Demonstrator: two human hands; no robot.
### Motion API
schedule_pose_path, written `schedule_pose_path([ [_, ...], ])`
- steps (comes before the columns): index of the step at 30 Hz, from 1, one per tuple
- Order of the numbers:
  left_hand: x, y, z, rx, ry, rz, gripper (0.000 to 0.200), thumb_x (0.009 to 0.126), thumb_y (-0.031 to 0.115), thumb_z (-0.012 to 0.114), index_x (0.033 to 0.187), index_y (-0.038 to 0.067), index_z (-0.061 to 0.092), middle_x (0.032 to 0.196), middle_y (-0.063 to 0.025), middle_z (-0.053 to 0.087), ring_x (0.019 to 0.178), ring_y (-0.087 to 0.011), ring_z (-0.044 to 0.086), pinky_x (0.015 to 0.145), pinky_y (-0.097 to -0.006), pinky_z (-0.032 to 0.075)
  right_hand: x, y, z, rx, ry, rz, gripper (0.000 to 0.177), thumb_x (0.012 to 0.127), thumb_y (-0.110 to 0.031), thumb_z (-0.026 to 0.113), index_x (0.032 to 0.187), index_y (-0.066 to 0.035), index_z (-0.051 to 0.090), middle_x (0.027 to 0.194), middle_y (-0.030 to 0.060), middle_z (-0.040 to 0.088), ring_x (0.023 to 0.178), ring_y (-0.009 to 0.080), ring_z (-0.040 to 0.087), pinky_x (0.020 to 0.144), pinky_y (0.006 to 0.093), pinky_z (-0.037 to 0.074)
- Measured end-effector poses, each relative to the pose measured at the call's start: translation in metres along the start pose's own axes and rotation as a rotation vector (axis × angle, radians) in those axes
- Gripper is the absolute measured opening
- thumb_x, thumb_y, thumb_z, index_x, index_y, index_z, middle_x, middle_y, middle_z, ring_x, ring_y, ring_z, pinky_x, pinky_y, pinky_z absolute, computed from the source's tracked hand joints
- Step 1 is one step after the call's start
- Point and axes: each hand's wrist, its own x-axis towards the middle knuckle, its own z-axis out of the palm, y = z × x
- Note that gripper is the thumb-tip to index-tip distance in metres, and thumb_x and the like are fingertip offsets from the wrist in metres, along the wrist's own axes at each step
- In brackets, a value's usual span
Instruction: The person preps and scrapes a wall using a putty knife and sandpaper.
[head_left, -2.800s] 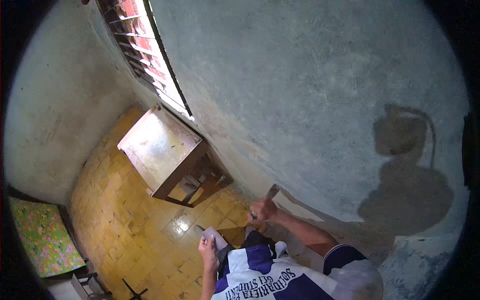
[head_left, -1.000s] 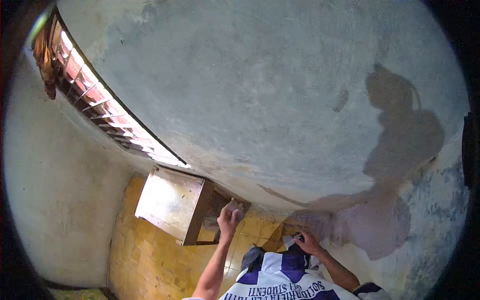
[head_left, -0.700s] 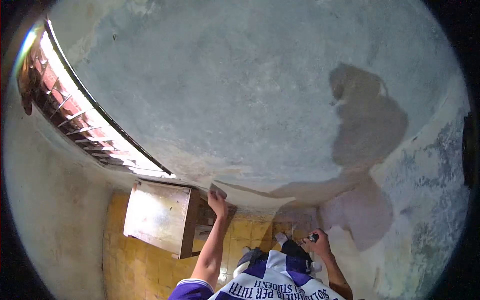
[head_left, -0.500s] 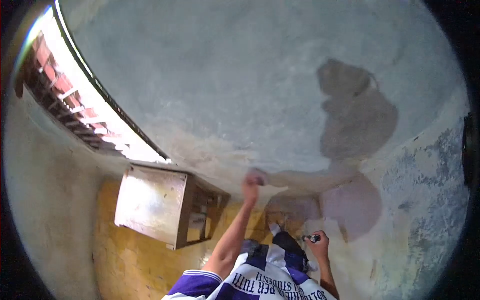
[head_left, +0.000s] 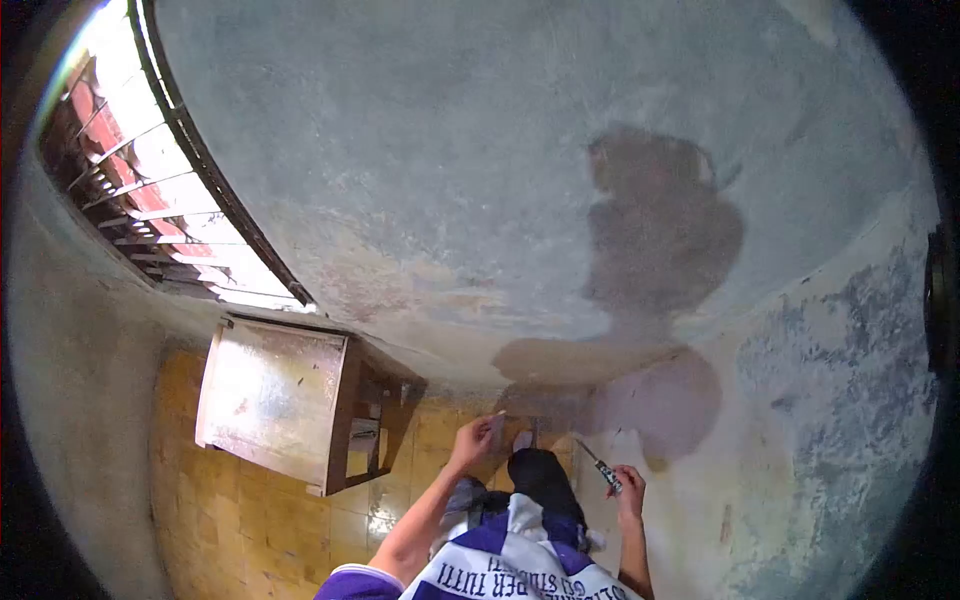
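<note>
My left hand (head_left: 474, 442) is held low in front of the body, above the tiled floor, with its fingers closed on something small and pale that I cannot make out. In my right hand (head_left: 628, 484) is a tool (head_left: 606, 474) with a dark patterned handle and a thin shaft, pointing up and left. Ahead, the grey wall (head_left: 400, 120) carries a large dark patch (head_left: 660, 230), and a pinkish round patch (head_left: 670, 405) shows low down.
A wooden cabinet (head_left: 275, 392) with a pale, worn top stands on the yellow tiled floor (head_left: 265, 515) at the left. Above it is a barred window opening (head_left: 165, 200). Peeling bluish paint covers the right wall (head_left: 850, 370).
My left hand has come down and away from the wall, toward the body. The tool in my right hand now points more upward, and the view has shifted a little to the right.
</note>
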Motion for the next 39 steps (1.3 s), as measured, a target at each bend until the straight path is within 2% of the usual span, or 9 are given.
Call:
schedule_pose_path([
  [7,-0.062,-0.002,-0.032,0.097,0.307,-0.18,0.033,0.079,0.015,0.063,0.109,0.001,0.065,0.098,-0.0184,0.069,0.091,-0.0268,0.069,0.079,-0.0347,0.053,0.063,-0.048,0.058,-0.298,-0.262,-0.051,0.018,0.079,-0.015,0.074,0.085,0.0,0.067,0.073,0.0084,0.062,0.059,0.0186,0.059,0.055,0.0312,0.048],
  [10,-0.078,-0.015,-0.037,0.096,0.346,-0.179,0.033,0.08,0.013,0.065,0.11,-0.002,0.063,0.098,-0.0164,0.07,0.091,-0.0231,0.069,0.079,-0.0325,0.053,0.085,-0.087,0.11,-0.816,-0.355,-0.651,0.024,0.074,-0.02,0.078,0.082,-0.001,0.066,0.074,0.0104,0.062,0.066,0.0228,0.062,0.062,0.0346,0.049],
  [13,-0.085,-0.006,-0.034,-0.197,0.493,-0.331,0.034,0.083,0.009,0.067,0.113,-0.005,0.06,0.1,-0.0138,0.069,0.092,-0.0183,0.066,0.079,-0.0301,0.053,0.119,-0.099,0.149,-1.054,-0.516,-0.814,0.029,0.071,-0.024,0.08,0.081,-0.001,0.064,0.085,0.0135,0.063,0.08,0.026,0.063,0.07,0.0346,0.05],
  [19,-0.097,0.037,-0.01,-0.591,0.816,-0.292,0.028,0.087,0.006,0.063,0.114,-0.002,0.058,0.097,-0.0039,0.065,0.083,-0.0094,0.061,0.071,-0.0247,0.052,0.15,-0.109,0.213,-0.446,-1.004,-0.94,0.018,0.082,-0.016,0.068,0.079,0.001,0.061,0.096,0.0146,0.062,0.096,0.0259,0.061,0.081,0.0375,0.048],
  [23,-0.091,0.06,0.018,-0.758,1.029,-0.279,0.027,0.089,0.01,0.063,0.113,0.001,0.057,0.077,0.0035,0.056,0.065,-0.0054,0.053,0.06,-0.0228,0.049,0.165,-0.1,0.219,-0.61,-1.252,-0.722,0.016,0.083,-0.013,0.068,0.076,0.0,0.062,0.076,0.011,0.063,0.074,0.0227,0.063,0.067,0.0356,0.048],
  [27,-0.087,0.063,0.045,-0.885,1.136,-0.265,0.026,0.089,0.014,0.062,0.112,0.005,0.054,0.077,0.0038,0.055,0.064,-0.0066,0.054,0.06,-0.0241,0.05,0.156,-0.135,0.231,-0.431,-1.46,-1.397,0.018,0.079,-0.018,0.072,0.067,-0.009,0.063,0.058,0.0071,0.054,0.051,0.0232,0.055,0.049,0.0357,0.043],
  [32,-0.094,0.087,0.073,-0.958,1.185,-0.153,0.024,0.089,0.016,0.061,0.111,0.008,0.054,0.082,0.0031,0.059,0.069,-0.0082,0.059,0.065,-0.0263,0.052,0.233,-0.066,0.269,-0.342,-1.677,-1.477,0.024,0.076,-0.017,0.074,0.061,-0.008,0.057,0.056,0.0035,0.051,0.046,0.0219,0.049,0.044,0.0344,0.039],
  [35,-0.094,0.105,0.082,-0.959,1.252,-0.155,0.025,0.089,0.016,0.06,0.112,0.008,0.055,0.084,0.0028,0.06,0.069,-0.0083,0.059,0.066,-0.0265,0.053,0.227,-0.047,0.272,-0.324,-1.704,-1.572,0.01,0.074,-0.02,0.07,0.077,-0.012,0.065,0.062,0.0033,0.057,0.052,0.0213,0.055,0.046,0.0356,0.042],
  [39,-0.101,0.108,0.089,-0.973,1.3,-0.147,0.027,0.09,0.017,0.06,0.114,0.009,0.054,0.088,0.002,0.061,0.071,-0.0086,0.06,0.067,-0.0272,0.053,0.221,-0.063,0.27,-0.37,-1.61,-1.664,0.019,0.07,-0.02,0.067,0.089,-0.015,0.069,0.064,0.0032,0.059,0.055,0.0209,0.059,0.049,0.0355,0.046],
])
